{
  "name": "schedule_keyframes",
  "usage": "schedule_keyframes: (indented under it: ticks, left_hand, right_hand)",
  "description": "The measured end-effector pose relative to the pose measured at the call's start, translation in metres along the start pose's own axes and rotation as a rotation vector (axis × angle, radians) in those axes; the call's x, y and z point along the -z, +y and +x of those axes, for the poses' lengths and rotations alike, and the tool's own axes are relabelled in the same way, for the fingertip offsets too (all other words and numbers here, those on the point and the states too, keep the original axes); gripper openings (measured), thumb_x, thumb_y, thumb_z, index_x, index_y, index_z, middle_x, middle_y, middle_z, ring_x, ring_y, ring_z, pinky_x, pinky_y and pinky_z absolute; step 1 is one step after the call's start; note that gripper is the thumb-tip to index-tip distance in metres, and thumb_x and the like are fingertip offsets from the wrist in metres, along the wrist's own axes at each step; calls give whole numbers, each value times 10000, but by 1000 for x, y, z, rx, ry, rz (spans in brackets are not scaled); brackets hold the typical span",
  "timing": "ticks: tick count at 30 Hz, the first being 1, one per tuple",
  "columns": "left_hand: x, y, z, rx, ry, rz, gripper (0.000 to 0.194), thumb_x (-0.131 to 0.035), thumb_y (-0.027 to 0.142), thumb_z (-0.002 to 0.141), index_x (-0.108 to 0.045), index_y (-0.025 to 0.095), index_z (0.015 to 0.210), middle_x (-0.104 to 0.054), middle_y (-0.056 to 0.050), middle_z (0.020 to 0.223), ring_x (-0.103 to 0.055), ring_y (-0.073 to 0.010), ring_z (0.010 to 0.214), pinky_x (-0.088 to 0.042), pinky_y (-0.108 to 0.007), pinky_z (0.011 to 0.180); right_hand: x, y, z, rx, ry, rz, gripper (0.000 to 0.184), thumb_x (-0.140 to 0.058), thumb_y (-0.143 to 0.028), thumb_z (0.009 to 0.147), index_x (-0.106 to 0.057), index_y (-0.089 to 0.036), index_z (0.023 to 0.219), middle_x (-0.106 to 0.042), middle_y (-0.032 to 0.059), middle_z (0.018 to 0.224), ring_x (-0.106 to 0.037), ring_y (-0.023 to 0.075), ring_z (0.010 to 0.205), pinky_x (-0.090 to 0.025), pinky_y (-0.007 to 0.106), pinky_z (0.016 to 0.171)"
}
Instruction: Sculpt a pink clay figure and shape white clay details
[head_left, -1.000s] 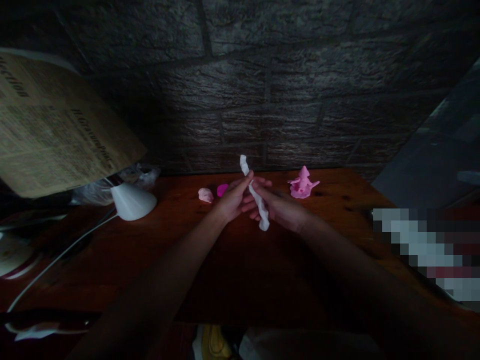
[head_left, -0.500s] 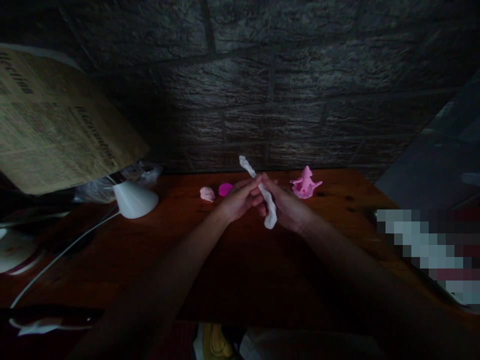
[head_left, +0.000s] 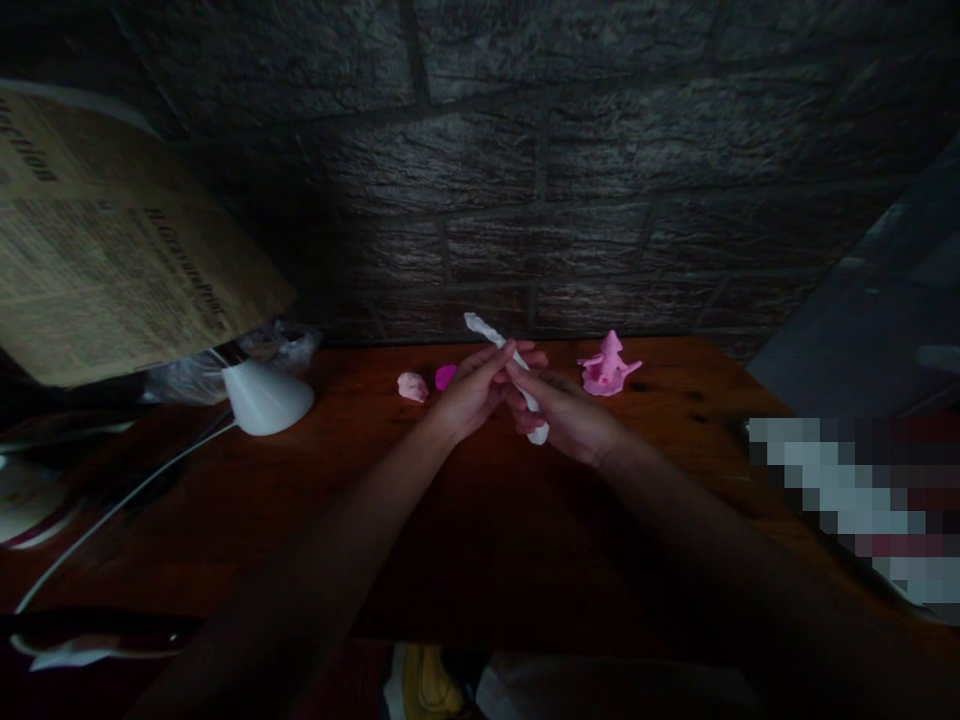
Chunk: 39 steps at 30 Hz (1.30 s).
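Note:
A long strip of what looks like soft white clay is pinched in both hands above the table, slanting from far left to near right. My left hand grips it around the middle with the thumb on top. Just below that thumb, my right hand closes on the lower half, its fingers curled beneath. A pale pink lump and a magenta piece lie left of my hands, the magenta one partly covered by my left hand. To the right stands a pink peaked clay shape with thin side arms.
On the left is a lamp with a white base and a newsprint-patterned shade; its pale cord crosses the wooden table. A dark brick-patterned wall rises behind. Blurred-out pixels cover something at the right edge.
The white strip looks narrower, and its far end has shifted left. My thumbs have slid along it, and less of its near end shows below my right hand.

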<state>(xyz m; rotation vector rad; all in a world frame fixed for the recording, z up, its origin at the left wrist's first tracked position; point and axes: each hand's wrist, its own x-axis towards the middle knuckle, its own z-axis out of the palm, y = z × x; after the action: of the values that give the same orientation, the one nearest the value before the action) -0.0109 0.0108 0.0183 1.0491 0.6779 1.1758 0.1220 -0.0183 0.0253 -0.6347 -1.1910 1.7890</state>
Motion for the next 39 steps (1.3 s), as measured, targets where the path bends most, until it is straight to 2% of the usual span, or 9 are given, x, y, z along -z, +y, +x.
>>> schedule_keyframes:
  ticks: [4, 8, 12, 17, 20, 22, 27, 32, 39]
  left_hand:
    - [0, -2, 0, 14, 19, 11, 314, -635, 359, 955, -741, 137, 1150, -775, -148, 1082, -706, -150, 666, -494, -208, 482]
    - [1, -3, -1, 57, -53, 30, 373, -576, 410, 982, -719, 151, 1210, -774, -148, 1072, -643, -112, 526, -420, -197, 399]
    - [2, -2, 0, 122, -143, 26, 454, -538, 515, 983, -716, 147, 1181, -778, -139, 1043, -597, -84, 457, -488, -222, 449]
    - [2, -4, 2, 52, -20, 31, 423, -620, 518, 934, -731, 128, 1056, -783, -134, 1040, -646, -105, 536, -489, -214, 480]
    - [2, -4, 3, 23, 55, 10, 397, -658, 510, 913, -729, 129, 1002, -788, -127, 1002, -709, -141, 679, -526, -217, 567]
    - [2, -4, 3, 34, 66, 18, 409, -657, 530, 908, -727, 134, 983, -789, -130, 987, -704, -138, 666, -523, -218, 562]
    - [1, -3, 1, 90, -28, 56, 528, -563, 603, 939, -710, 130, 1121, -783, -142, 1004, -717, -158, 674, -508, -218, 505]
    - [1, -2, 0, 183, -185, 57, 645, -460, 665, 954, -689, 129, 1230, -778, -157, 1024, -721, -182, 635, -469, -226, 418]
    - [5, -9, 1, 102, -152, 90, 615, -474, 644, 959, -717, 131, 1199, -784, -131, 880, -637, -125, 483, -482, -222, 423]
  right_hand:
    - [3, 3, 1, -30, -8, -19, 402, -806, -519, 792, -589, -186, 726, -486, -73, 586, -327, 34, 437, -290, 193, 424]
    - [6, 7, 2, -59, -48, -48, 390, -718, -526, 869, -593, -183, 730, -557, -35, 579, -353, 48, 418, -300, 201, 400]
    - [4, 6, 2, -18, -66, -2, 392, -735, -525, 853, -587, -183, 732, -516, -59, 543, -308, 32, 399, -259, 182, 391]
    - [4, 6, 0, 2, -37, -211, 440, -774, -587, 793, -621, -177, 743, -620, -13, 644, -533, 74, 502, -402, 197, 453]
    - [4, 8, -1, -31, 15, -327, 422, -714, -594, 855, -640, -182, 800, -654, 7, 645, -591, 103, 533, -486, 229, 516]
    - [3, 8, -1, -51, 14, -368, 451, -629, -620, 911, -634, -184, 797, -663, 16, 628, -594, 109, 515, -505, 243, 532]
    - [0, 8, -2, -68, 11, -432, 564, -500, -699, 942, -633, -183, 758, -671, 37, 609, -601, 123, 495, -515, 263, 535]
    - [3, 8, -1, -17, 53, -468, 602, -516, -739, 908, -629, -192, 682, -664, 34, 584, -576, 117, 469, -499, 261, 516]
    - [3, 9, 0, 12, -16, -420, 651, -484, -775, 897, -729, -186, 769, -607, -1, 521, -545, 106, 441, -460, 244, 494]
